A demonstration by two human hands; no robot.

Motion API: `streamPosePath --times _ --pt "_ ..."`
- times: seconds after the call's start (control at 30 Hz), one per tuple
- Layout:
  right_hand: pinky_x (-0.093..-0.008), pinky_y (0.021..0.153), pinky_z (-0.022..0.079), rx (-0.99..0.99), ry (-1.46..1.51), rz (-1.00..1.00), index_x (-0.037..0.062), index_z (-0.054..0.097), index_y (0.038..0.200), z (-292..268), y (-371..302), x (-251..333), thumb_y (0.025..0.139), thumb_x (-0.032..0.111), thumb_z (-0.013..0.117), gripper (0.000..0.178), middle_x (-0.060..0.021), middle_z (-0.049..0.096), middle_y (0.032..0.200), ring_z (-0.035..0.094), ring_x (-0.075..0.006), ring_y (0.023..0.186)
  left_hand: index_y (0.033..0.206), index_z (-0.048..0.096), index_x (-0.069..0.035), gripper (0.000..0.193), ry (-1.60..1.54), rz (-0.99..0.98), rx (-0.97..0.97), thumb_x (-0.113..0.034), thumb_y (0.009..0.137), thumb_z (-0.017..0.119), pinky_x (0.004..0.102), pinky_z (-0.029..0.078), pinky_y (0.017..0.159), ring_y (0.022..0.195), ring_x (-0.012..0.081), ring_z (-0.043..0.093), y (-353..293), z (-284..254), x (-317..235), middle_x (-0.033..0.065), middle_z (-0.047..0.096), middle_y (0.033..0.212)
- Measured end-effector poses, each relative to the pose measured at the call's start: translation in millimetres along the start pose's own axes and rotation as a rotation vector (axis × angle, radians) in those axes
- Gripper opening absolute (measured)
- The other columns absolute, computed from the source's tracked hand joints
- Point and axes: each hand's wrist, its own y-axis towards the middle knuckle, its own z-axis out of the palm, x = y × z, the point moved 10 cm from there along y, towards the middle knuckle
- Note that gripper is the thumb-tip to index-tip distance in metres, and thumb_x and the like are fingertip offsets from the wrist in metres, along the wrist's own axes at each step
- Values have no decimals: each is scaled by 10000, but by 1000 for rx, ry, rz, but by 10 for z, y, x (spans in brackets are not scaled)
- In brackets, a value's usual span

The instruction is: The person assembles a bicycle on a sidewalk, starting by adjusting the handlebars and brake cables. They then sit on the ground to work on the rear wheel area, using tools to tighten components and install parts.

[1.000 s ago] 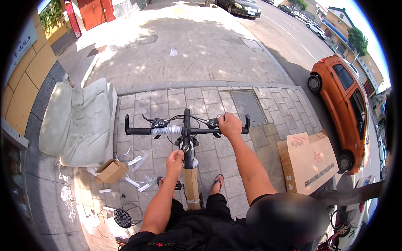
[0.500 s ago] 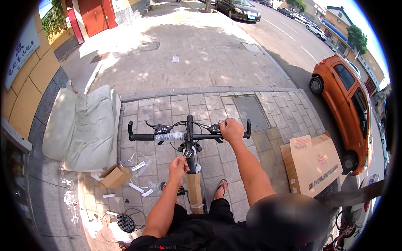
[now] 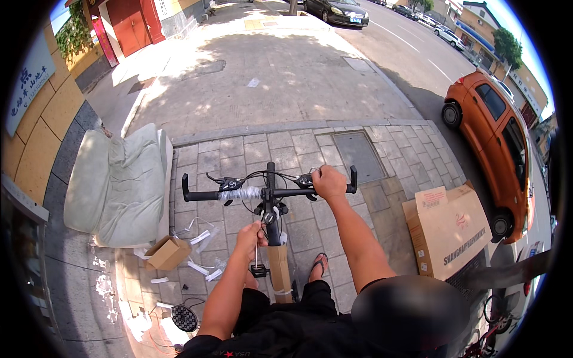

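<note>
Bicycle (image 3: 270, 201), black, at the centre of the head view and directly in front of me, its handlebar (image 3: 290, 193) running across from left to right. My right grip (image 3: 330, 182) is closed around the handlebar near its right end, just inside a short upturned bar end (image 3: 354, 177). My left grip (image 3: 248, 237) is lower, just left of the frame and below the handlebar's middle, fingers curled and fingertips close together. A thin pale rod (image 3: 257, 255) shows right beneath it; I cannot tell whether I have hold of it. Clear plastic wrap (image 3: 240, 194) covers part of the handlebar left of the middle, and brown cardboard (image 3: 279, 268) covers the part of the frame nearest me. A black pedal (image 3: 259, 271) sits to the left of that cardboard. To its right is my foot in a dark flip-flop (image 3: 319, 266), on grey paving (image 3: 227, 156).

On the left, a small open box (image 3: 169, 253) lies near white strips (image 3: 200, 237) and a pale padded seat (image 3: 116, 185). On the right are a large carton (image 3: 450, 232) and, beyond it, an orange car (image 3: 495, 143). Farther ahead, at the top, is a dark car (image 3: 340, 13).
</note>
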Motion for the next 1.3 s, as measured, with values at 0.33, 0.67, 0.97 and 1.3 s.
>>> streamPosePath --times 0.33,0.67,0.97,1.3 --pt "-520 740 552 -2 37 1 56 693 834 19 1 -5 909 352 590 321 -167 722 894 703 -391 810 973 662 -47 292 184 -30 -47 -307 1065 566 282 476 431 454 140 566 -66 -11 -205 -4 598 663" --pt "-514 710 545 -35 50 -3 66 691 808 13 2 -26 899 356 618 313 -161 718 853 696 -393 768 987 659 -66 269 153 -93 -23 -304 1067 562 292 478 451 457 137 572 -31 -9 -169 -10 614 683" --pt "-520 738 553 1 47 11 55 697 803 6 9 -6 900 372 595 347 -170 718 869 702 -397 784 1002 664 -61 272 176 -80 -41 -298 1071 550 295 477 444 457 141 575 -60 -10 -149 -10 623 702" --pt "-515 726 545 10 34 25 52 701 805 -4 1 -7 904 373 608 349 -174 722 865 702 -398 784 1020 672 -22 315 357 -313 47 -280 1079 501 305 403 401 408 137 457 17 6 -258 -14 535 608"
